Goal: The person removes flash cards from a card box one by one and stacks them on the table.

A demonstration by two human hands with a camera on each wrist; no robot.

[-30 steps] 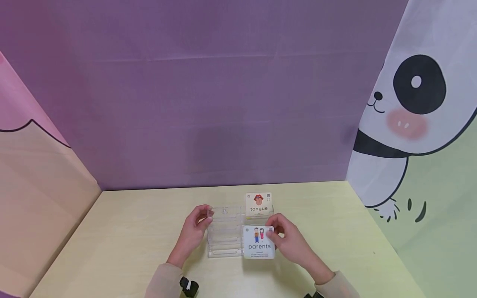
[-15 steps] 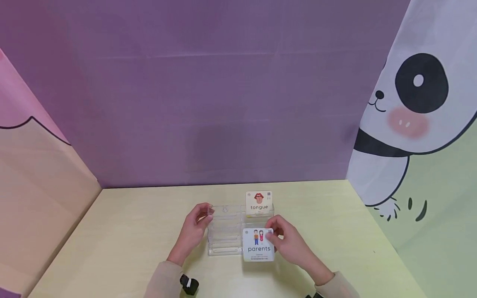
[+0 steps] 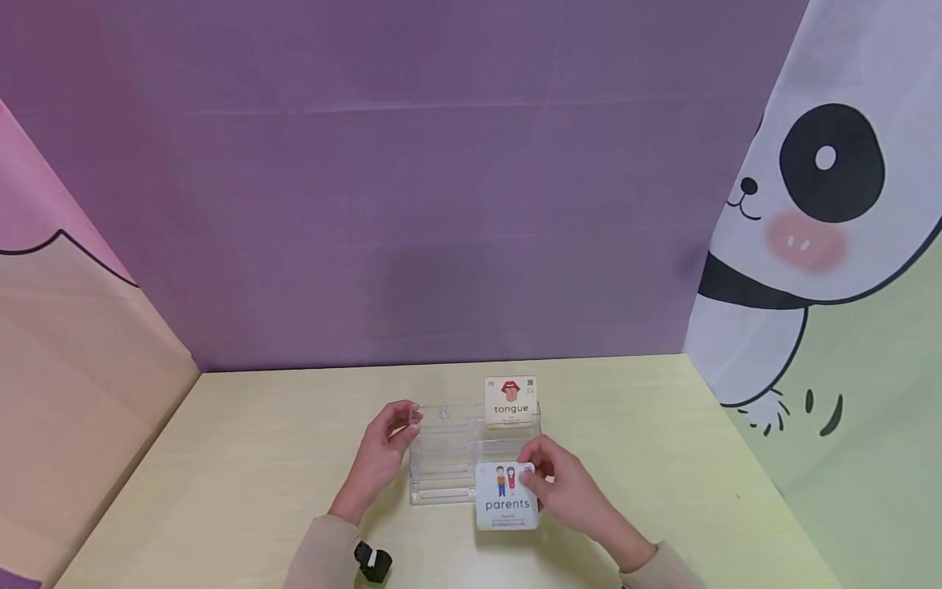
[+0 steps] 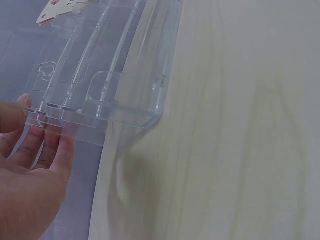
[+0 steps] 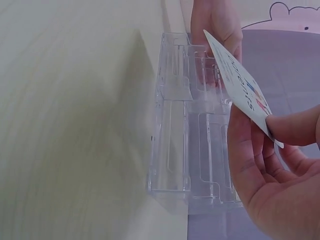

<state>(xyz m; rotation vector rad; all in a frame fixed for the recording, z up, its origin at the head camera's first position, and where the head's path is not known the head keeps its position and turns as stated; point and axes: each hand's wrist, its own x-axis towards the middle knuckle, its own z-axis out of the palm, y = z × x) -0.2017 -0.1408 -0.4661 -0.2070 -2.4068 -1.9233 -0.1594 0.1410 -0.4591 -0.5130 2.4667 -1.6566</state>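
A clear plastic tiered card holder (image 3: 444,458) sits on the table in front of me. My left hand (image 3: 379,454) grips its left side near the back corner, thumb above and fingers beneath the edge in the left wrist view. A white flash card marked "parents" (image 3: 506,515), with two small figures, is pinched between thumb and fingers of my right hand (image 3: 572,493). It is held tilted over the holder's front right part; the right wrist view shows the card (image 5: 239,82) raised above the tiers. A "tongue" flash card (image 3: 511,413) stands in the back right tier.
The pale wooden table (image 3: 280,458) meets a purple cloth backdrop (image 3: 441,204) at its far edge. Printed side panels flank it, a panda (image 3: 832,188) on the right one. A black device (image 3: 374,563) is at my left wrist.
My right hand has drawn the "parents" card slightly toward me and to the left, baring more of the right tiers. My left hand stays on the holder.
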